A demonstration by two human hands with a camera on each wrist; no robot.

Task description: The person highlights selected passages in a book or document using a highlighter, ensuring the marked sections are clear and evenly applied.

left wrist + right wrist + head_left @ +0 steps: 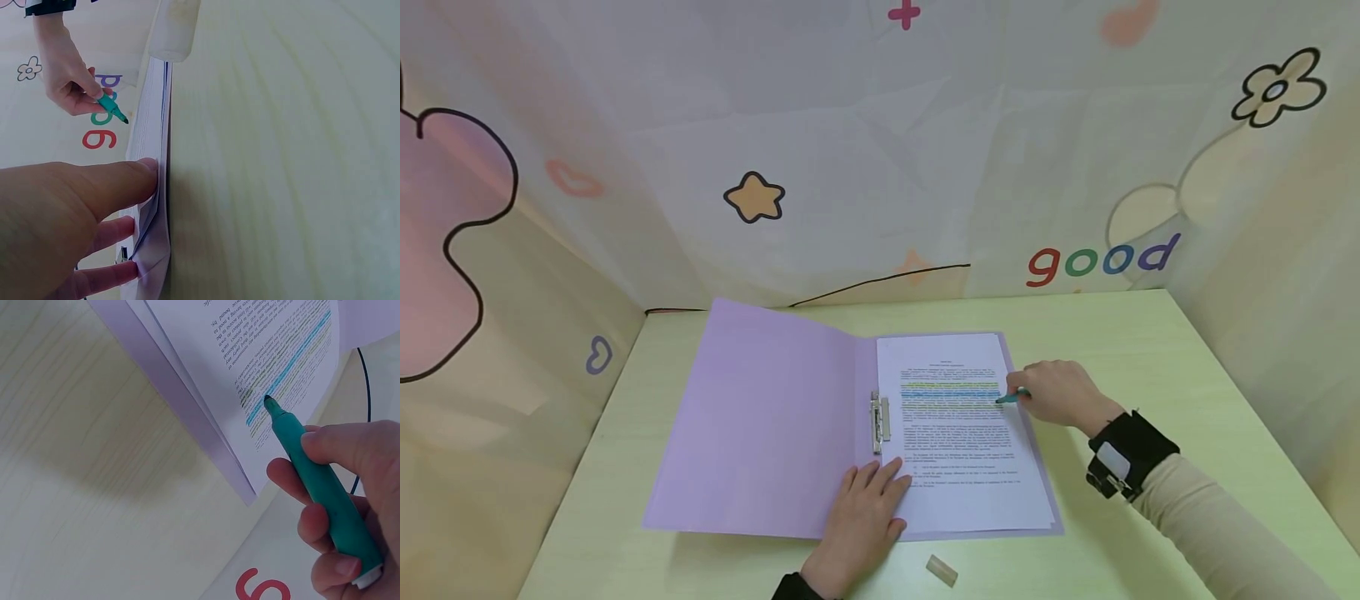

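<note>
My right hand (pixel 1063 392) grips a teal highlighter (pixel 325 487) with a dark tip, thumb and fingers curled round its barrel. The tip is at the right end of the highlighted lines on a printed sheet (pixel 955 508); whether it touches the paper I cannot tell. Blue and yellow-green strokes cross the upper paragraph. The sheets lie in an open purple folder (pixel 775 417), beside its metal clip (pixel 876 423). My left hand (pixel 863 517) rests with spread fingers on the lower left corner of the pages, near the fold.
A small translucent cap (pixel 942 571) lies on the pale wooden table (pixel 1150 358), just in front of the folder. The folder's left cover is tilted up a little off the table. A printed cloth (pixel 865 150) hangs behind and at both sides.
</note>
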